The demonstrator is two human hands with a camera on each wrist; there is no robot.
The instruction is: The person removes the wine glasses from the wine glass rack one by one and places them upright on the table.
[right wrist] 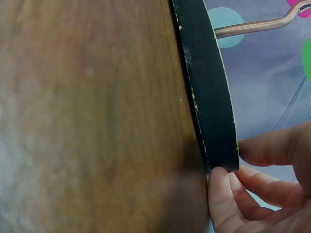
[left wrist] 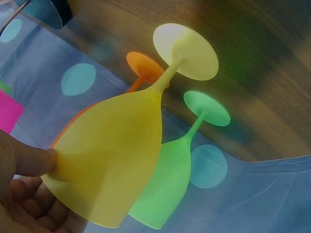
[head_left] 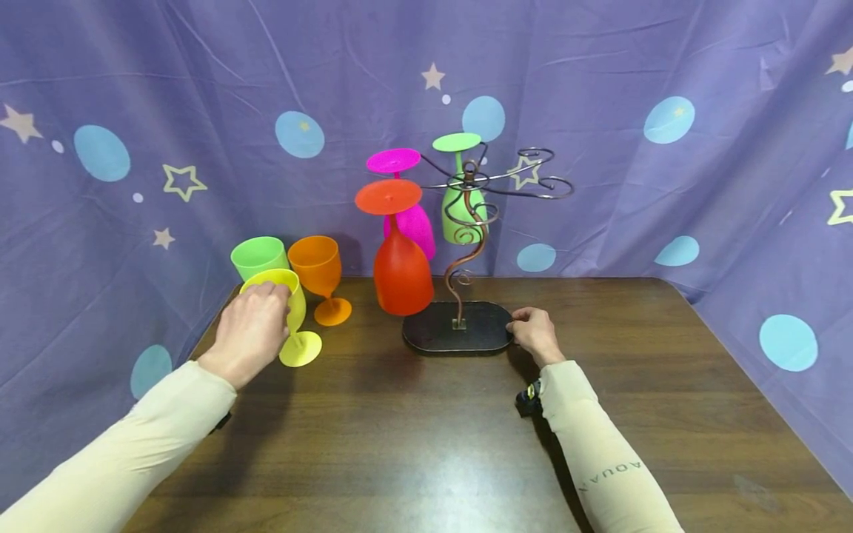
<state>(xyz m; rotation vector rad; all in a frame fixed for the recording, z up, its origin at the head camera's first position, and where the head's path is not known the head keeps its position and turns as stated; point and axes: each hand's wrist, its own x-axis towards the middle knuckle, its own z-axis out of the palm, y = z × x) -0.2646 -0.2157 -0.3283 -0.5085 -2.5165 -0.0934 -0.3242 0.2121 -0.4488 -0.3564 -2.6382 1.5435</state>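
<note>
My left hand (head_left: 249,326) pinches the rim of a yellow wine glass (left wrist: 112,150), its thumb on the outside of the bowl in the left wrist view. That glass is upright, close over the left side of the table. My right hand (head_left: 535,333) grips the right end of the black oval base (head_left: 429,329) of a wine glass rack, thumb and fingers on either side of its edge. From the rack's curled metal arms (head_left: 513,178) hang a red wine glass (head_left: 403,274), a magenta one (head_left: 418,222) and a light green one (head_left: 460,215), all upside down.
Behind the yellow glass stand an orange wine glass (head_left: 317,266) and a green wine glass (head_left: 256,255), both upright near the table's back left corner. A purple curtain (head_left: 600,66) with stars and blue dots hangs behind the wooden table (head_left: 413,437).
</note>
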